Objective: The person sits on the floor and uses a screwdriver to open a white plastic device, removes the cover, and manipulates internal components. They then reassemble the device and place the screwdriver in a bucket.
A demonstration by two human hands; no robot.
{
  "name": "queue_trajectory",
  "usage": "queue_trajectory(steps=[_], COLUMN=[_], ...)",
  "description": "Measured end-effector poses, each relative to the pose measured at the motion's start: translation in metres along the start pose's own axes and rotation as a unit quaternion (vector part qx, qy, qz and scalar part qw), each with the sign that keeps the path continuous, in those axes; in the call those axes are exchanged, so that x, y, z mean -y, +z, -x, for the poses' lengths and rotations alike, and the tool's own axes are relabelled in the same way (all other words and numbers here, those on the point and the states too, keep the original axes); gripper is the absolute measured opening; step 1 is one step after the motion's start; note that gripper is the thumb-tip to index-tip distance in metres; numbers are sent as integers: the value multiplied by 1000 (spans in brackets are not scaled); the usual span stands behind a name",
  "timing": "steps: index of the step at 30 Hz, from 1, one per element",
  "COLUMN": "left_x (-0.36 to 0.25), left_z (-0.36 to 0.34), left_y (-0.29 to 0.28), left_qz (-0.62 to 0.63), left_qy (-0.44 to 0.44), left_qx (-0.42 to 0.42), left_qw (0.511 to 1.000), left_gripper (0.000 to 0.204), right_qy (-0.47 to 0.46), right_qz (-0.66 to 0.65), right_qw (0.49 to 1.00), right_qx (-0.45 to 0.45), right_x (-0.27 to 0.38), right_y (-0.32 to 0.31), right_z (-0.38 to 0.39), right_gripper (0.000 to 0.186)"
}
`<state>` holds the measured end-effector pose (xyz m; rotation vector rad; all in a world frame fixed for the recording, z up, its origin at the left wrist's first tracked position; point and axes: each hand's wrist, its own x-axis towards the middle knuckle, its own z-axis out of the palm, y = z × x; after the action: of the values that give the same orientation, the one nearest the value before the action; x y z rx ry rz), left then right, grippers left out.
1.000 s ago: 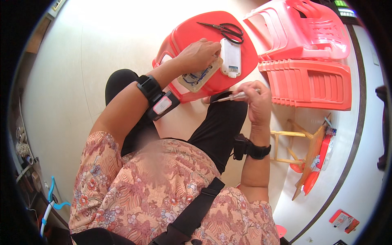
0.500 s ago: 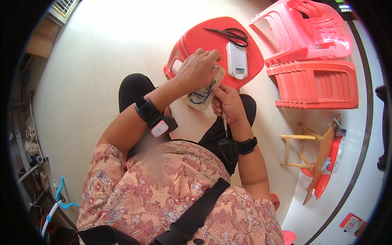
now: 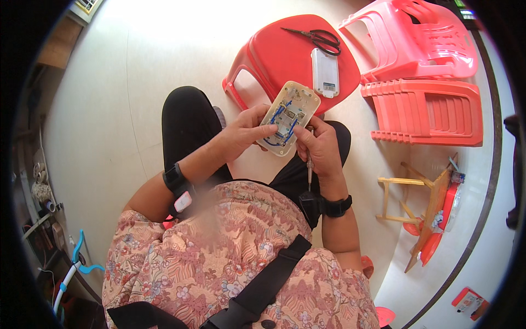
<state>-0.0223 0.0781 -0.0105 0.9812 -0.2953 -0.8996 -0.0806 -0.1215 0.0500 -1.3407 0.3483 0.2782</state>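
Between my hands, over my lap, is an opened power strip (image 3: 297, 103), a cream plastic case with blue wires and metal contacts showing inside. My left hand (image 3: 249, 131) grips its lower left edge, thumb over the inside and fingers underneath. On the other side my right hand (image 3: 320, 145) steadies the right edge with its thumb. That same hand keeps a thin screwdriver (image 3: 309, 171) in its fingers, shaft pointing down toward my wrist. Beyond the case, a white plastic cover (image 3: 325, 72) lies on the red stool (image 3: 276, 52), beside black-handled scissors (image 3: 323, 39).
Stacked pink and red plastic chairs (image 3: 424, 112) stand at the right. Below them a wooden folding stool (image 3: 430, 211) rests on its side. Shelving with assorted items lines the left edge, near a blue-and-white handle (image 3: 79, 263).
My left hand has moved off the top of the power strip to its lower left edge, uncovering the wired inside. The screwdriver stays in my right hand.
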Motion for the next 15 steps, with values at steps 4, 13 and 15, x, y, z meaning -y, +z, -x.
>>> queue_trajectory(steps=[4, 13, 15], left_x=[16, 26, 26], left_z=[4, 11, 11], left_y=[7, 16, 18], left_qz=[39, 119, 155], left_qy=[-1, -50, -52], left_qx=[-17, -17, -17], left_qw=[999, 992, 986], left_gripper=[44, 43, 43], right_qy=[-9, -15, -3], right_qz=[100, 181, 167], right_qw=[993, 978, 981], right_qx=[-61, -107, -98], right_x=[1, -2, -1], right_y=[9, 19, 18], right_z=[8, 15, 15], right_gripper=[26, 25, 25])
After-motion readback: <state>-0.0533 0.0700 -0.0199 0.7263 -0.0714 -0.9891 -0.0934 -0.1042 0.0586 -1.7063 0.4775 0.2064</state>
